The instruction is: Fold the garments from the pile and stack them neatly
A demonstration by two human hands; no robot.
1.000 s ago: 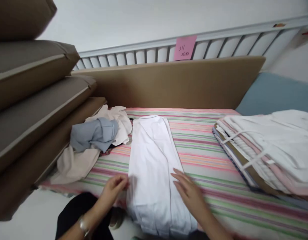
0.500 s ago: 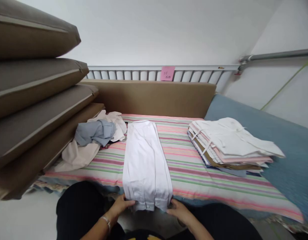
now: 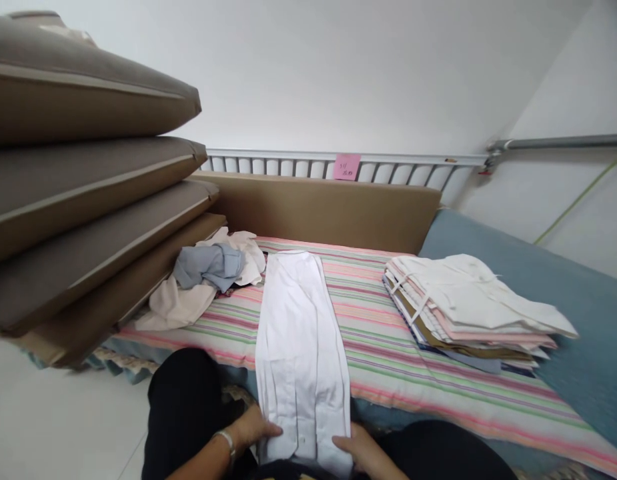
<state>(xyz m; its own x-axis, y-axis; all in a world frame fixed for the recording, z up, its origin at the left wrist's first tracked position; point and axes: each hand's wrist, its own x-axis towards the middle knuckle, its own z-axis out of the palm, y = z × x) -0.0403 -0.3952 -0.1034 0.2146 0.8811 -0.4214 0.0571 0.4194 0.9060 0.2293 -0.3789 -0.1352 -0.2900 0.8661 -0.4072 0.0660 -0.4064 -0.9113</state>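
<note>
A white shirt (image 3: 299, 340), folded into a long narrow strip, lies across the striped sheet (image 3: 368, 313). Its near end, with what look like buttoned cuffs, hangs past the bed's front edge toward my lap. My left hand (image 3: 252, 427) grips the left side of that end, thumb on top and fingers underneath. At the opposite side, my right hand (image 3: 361, 448) pinches the cloth the same way. The shirt's bottom edge runs close to the lower border of the view.
Crumpled clothes, grey-blue (image 3: 208, 265) and cream (image 3: 181, 303), lie to the left beside stacked brown cushions (image 3: 113, 207). On the right sits a pile of folded garments (image 3: 478, 300). A brown board-like cushion (image 3: 318, 210) stands along the back, before a white rail (image 3: 288, 157).
Both hands have drawn the shirt's near end closer to my body, so more of it overhangs the bed edge. The whole view has shifted, with the scene slightly lower and to the right.
</note>
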